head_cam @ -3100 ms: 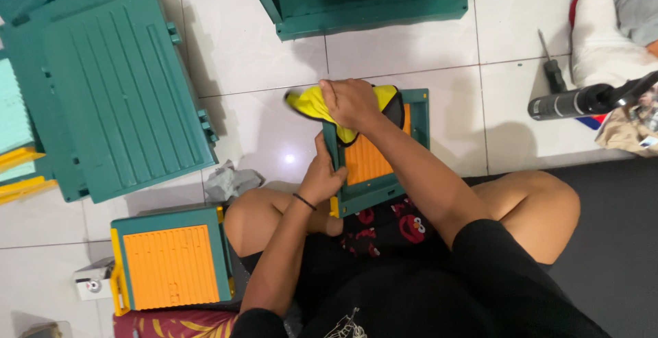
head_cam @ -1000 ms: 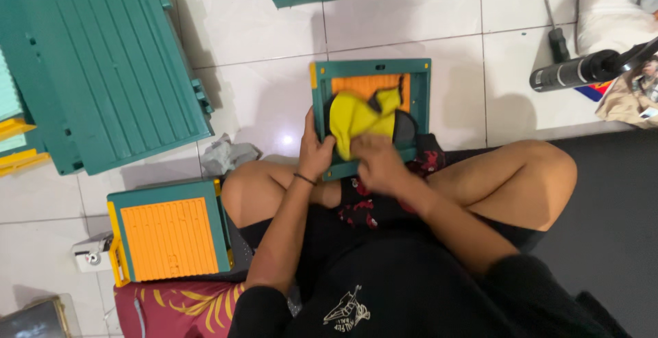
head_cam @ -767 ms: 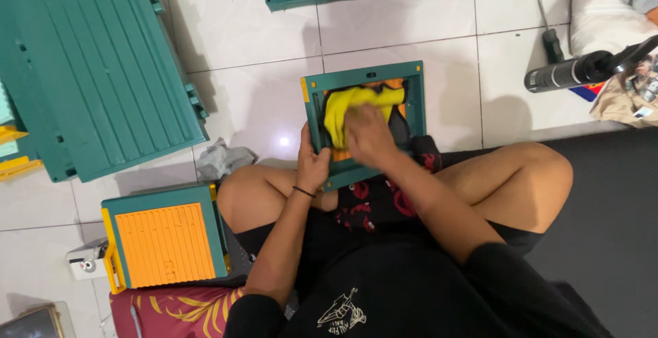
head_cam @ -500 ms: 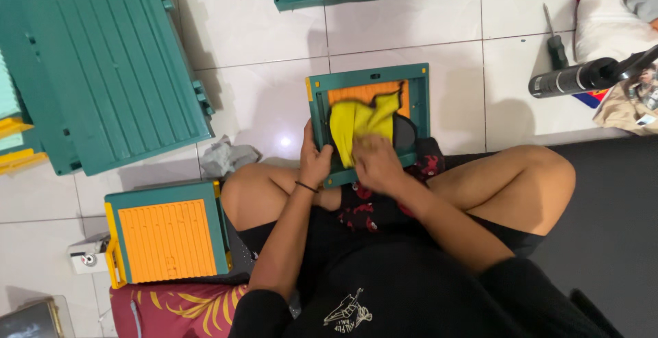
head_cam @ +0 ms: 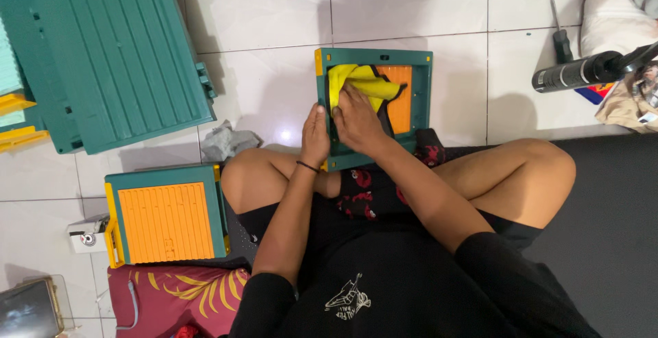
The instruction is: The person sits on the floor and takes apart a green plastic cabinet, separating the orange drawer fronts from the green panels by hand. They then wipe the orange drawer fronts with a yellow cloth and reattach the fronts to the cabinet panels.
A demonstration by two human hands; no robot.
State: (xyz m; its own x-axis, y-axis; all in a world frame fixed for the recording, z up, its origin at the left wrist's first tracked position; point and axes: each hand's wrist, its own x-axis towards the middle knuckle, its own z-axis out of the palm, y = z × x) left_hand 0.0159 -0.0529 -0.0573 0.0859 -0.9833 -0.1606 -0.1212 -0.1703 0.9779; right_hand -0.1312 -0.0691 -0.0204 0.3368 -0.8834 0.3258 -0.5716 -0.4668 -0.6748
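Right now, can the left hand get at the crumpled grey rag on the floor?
Probably yes: the left hand steadies the green panel's edge, and the grey rag lies on bare tile nearby, nothing between.

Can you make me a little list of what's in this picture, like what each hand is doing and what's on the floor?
Person: sits cross-legged on the floor
Left hand: steadies the left edge of the green and orange panel
Right hand: presses the yellow cloth on that panel
Beside the left knee: a second green and orange panel and a crumpled grey rag
Top left: a large green ribbed panel
Right side: a screwdriver and a black cylinder tool
Floor: white tiles
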